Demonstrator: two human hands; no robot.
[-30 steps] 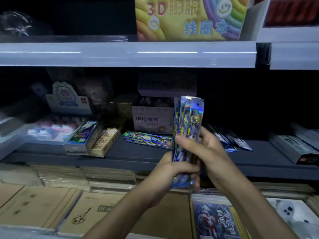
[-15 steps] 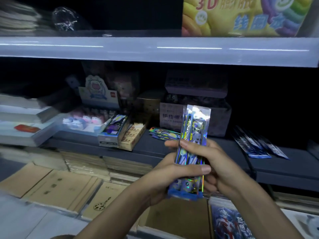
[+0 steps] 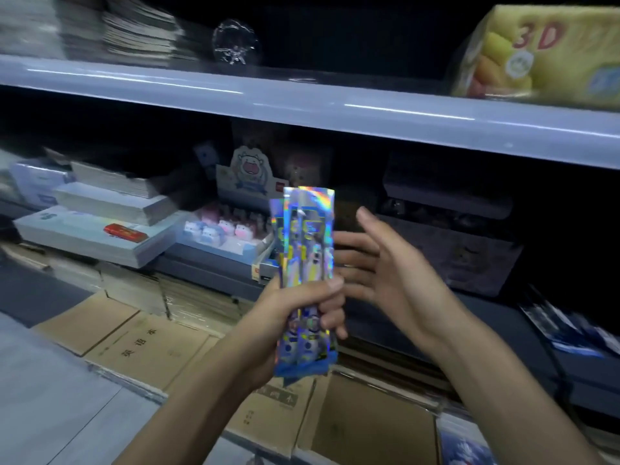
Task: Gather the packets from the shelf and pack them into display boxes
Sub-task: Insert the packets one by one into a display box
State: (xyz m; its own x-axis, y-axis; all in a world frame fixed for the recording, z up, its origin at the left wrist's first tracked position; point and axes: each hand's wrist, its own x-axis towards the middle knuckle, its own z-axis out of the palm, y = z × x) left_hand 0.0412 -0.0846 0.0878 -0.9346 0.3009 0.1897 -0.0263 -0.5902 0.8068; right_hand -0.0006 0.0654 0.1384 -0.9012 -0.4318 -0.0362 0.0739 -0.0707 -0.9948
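The fingers (image 3: 330, 317) of the left hand (image 3: 285, 318) are curled round the lower half of a stack of foil packets (image 3: 307, 243), with the thumb lying across the front face and the other fingers wrapping in from the right edge. The right hand (image 3: 392, 273) is just right of the stack, palm turned toward it. Its fingers (image 3: 352, 245) are straight and spread and hold nothing. Their tips come up to the packets' right edge, though whether they touch it cannot be told.

The packets stand upright at the centre of the frame. Their long axis runs vertically, with the shiny rainbow tops up and the blue bottom edges below the left hand. They are fanned slightly, so several edges show at the top left.

Behind them is a dim shop shelf unit. Its upper shelf (image 3: 335, 109) has a pale front edge that slants across the frame. A yellow "3D" box (image 3: 553, 55) sits on it at upper right. On the lower shelf (image 3: 208, 275) are a display box of small cow figures (image 3: 228, 234) and white paper stacks (image 3: 94, 229) at left. More dark blue packets (image 3: 570, 327), blurred, lie at far right. Brown exercise books (image 3: 147, 347) lie at the lower left.
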